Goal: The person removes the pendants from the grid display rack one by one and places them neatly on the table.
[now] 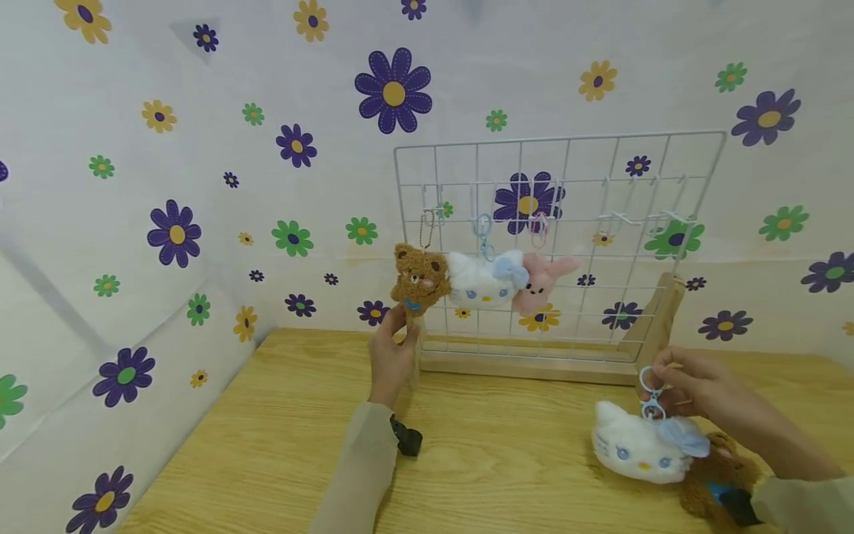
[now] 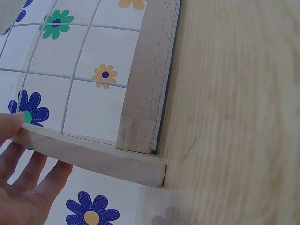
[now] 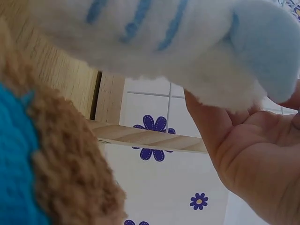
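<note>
My left hand [image 1: 394, 356] grips the wooden side post [image 2: 89, 152] of a white wire grid rack [image 1: 587, 297], thumb on one side and fingers on the other. Just above that hand hangs a brown bear plush keychain [image 1: 420, 278] on a ball chain. My right hand [image 1: 707, 386] pinches the pale blue ring [image 1: 651, 380] of a white cat plush keychain [image 1: 640, 449] with a blue bow, which dangles low in front of the rack's right end. Under the right wrist is another brown bear plush [image 1: 717, 482] with blue on it, partly hidden by the arm.
A second white cat plush [image 1: 483, 285] and a pink bunny plush [image 1: 537, 285] hang side by side on the grid. Bare hooks [image 1: 623, 217] stick out at its right. The rack's wooden base [image 1: 534, 366] stands on the wood-grain table [image 1: 267, 445], before a flower-patterned backdrop [image 1: 320, 178].
</note>
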`<state>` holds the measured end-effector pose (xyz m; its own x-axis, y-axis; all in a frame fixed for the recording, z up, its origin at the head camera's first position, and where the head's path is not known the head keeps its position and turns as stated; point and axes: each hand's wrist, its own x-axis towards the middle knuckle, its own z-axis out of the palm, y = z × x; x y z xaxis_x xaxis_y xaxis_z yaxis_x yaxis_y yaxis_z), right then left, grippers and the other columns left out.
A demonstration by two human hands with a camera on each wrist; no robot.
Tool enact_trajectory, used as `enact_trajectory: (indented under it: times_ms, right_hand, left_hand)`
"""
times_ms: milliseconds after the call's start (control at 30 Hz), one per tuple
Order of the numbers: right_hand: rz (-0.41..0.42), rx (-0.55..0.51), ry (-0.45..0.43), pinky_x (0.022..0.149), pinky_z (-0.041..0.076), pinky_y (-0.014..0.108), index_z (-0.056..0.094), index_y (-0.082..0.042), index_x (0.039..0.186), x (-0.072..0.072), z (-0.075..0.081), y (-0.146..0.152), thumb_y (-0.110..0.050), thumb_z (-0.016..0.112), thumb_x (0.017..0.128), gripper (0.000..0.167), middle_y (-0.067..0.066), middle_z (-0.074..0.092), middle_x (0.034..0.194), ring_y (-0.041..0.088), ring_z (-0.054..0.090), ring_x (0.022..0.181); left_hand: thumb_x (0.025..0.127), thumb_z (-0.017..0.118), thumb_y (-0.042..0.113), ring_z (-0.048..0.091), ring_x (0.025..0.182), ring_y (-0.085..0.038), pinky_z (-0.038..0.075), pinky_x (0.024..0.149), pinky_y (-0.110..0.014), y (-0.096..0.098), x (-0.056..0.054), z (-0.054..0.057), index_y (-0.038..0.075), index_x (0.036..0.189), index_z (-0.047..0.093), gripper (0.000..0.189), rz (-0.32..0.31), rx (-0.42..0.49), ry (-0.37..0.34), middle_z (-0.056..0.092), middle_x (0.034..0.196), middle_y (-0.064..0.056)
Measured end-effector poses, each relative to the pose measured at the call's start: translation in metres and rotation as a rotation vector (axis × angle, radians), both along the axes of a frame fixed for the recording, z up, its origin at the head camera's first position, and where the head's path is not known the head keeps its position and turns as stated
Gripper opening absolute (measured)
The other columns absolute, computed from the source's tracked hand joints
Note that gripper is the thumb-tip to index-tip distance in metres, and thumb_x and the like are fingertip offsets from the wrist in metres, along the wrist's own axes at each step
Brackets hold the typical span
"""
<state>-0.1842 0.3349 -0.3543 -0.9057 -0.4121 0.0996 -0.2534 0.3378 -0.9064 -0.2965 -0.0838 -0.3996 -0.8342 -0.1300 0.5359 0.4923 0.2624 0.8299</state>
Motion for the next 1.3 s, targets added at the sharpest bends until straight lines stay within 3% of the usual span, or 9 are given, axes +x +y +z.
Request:
enact_trajectory:
  times_ms: [167,400,633,767,967,1133,1300]
  right_hand:
    - [0.027,-0.052,-0.008,0.066,0.061,0.032,0.05,0.002,0.102,0.003,-0.005,-0.001,-0.005,0.03,0.112,0.023,0.001,0.068,0.094,0.019,0.07,0.078]
    - [-0.027,-0.016,-0.072,0.067,0.06,0.032,0.05,-0.001,0.103,0.008,-0.007,-0.004,-0.01,0.032,0.113,0.023,0.0,0.068,0.095,0.018,0.069,0.078]
    - [0.023,-0.061,-0.097,0.066,0.062,0.034,0.05,0.001,0.103,0.007,-0.013,-0.009,-0.006,0.032,0.112,0.021,0.005,0.065,0.094,0.017,0.07,0.076]
    - [-0.027,-0.014,-0.106,0.066,0.061,0.032,0.047,0.006,0.105,0.009,-0.012,-0.011,-0.006,0.032,0.111,0.02,0.005,0.063,0.095,0.018,0.069,0.073]
    - [-0.11,0.096,-0.037,0.066,0.06,0.029,0.045,0.011,0.105,0.008,-0.01,-0.014,-0.002,0.033,0.11,0.018,0.011,0.065,0.1,0.014,0.069,0.075]
    - [-0.068,0.163,0.048,0.062,0.053,0.024,0.048,0.012,0.101,0.007,-0.015,-0.017,0.008,0.034,0.107,0.015,0.022,0.066,0.103,0.009,0.067,0.081]
    - [-0.049,0.196,0.052,0.069,0.056,0.025,0.049,0.009,0.1,0.006,-0.018,-0.019,0.011,0.034,0.105,0.015,0.027,0.066,0.106,0.018,0.068,0.086]
  left_hand:
    - [0.096,0.066,-0.005,0.064,0.115,-0.035,0.057,0.091,-0.05,0.001,0.002,0.001,-0.001,0.136,0.059,0.041,-0.006,0.001,-0.001,0.067,0.125,-0.02]
    - [0.096,0.066,-0.005,0.063,0.115,-0.036,0.057,0.091,-0.05,0.001,0.002,0.001,-0.001,0.136,0.059,0.041,-0.005,0.004,-0.005,0.067,0.123,-0.02]
    - [0.097,0.065,-0.005,0.062,0.118,-0.035,0.056,0.094,-0.049,0.0,0.003,0.001,-0.001,0.138,0.058,0.042,-0.018,0.017,-0.035,0.065,0.128,-0.02]
    - [0.097,0.064,-0.005,0.062,0.119,-0.034,0.056,0.094,-0.048,0.001,0.002,0.001,-0.001,0.138,0.058,0.041,-0.011,0.016,-0.041,0.065,0.128,-0.019]
    - [0.098,0.064,-0.004,0.062,0.118,-0.036,0.056,0.093,-0.051,0.0,0.001,0.006,-0.002,0.139,0.057,0.042,-0.018,0.001,-0.015,0.065,0.128,-0.02]
    - [0.098,0.064,-0.003,0.062,0.118,-0.035,0.056,0.093,-0.051,-0.001,0.002,0.005,-0.001,0.138,0.058,0.041,-0.009,0.0,-0.038,0.066,0.127,-0.02]
    - [0.097,0.065,-0.004,0.063,0.117,-0.035,0.056,0.092,-0.051,0.0,0.002,0.002,-0.001,0.137,0.059,0.041,-0.008,0.003,-0.031,0.066,0.127,-0.019]
